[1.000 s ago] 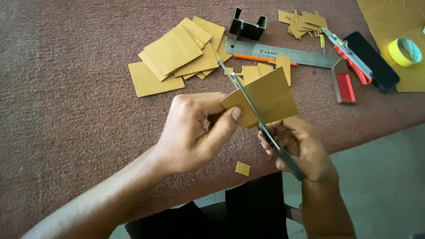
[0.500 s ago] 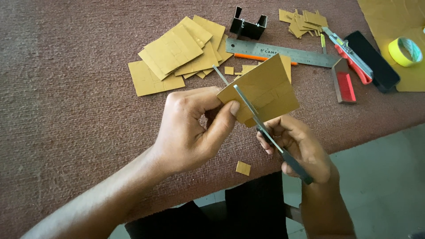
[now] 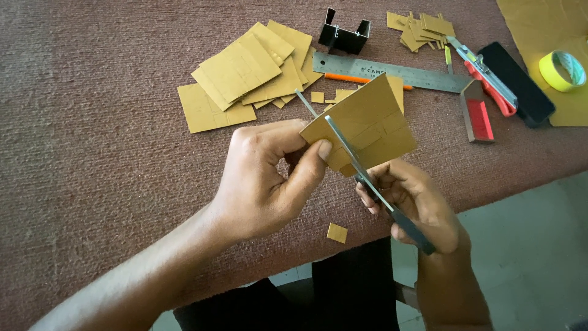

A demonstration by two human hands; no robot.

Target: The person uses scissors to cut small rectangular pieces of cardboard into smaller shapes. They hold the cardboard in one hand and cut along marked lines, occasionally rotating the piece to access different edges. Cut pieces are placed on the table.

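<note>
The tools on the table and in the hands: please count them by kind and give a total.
Scissors: 1, in the right hand
Steel ruler: 1
Utility knife: 1
Orange pencil: 1
Yellow tape roll: 1
Total: 5

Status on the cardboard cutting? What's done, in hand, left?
Done: a stack of cut cardboard squares and small offcuts lie on the table. In hand: the left hand pinches a cardboard piece while the right hand works scissors into it, blades open. Left: a big uncut sheet at the far right.
</note>
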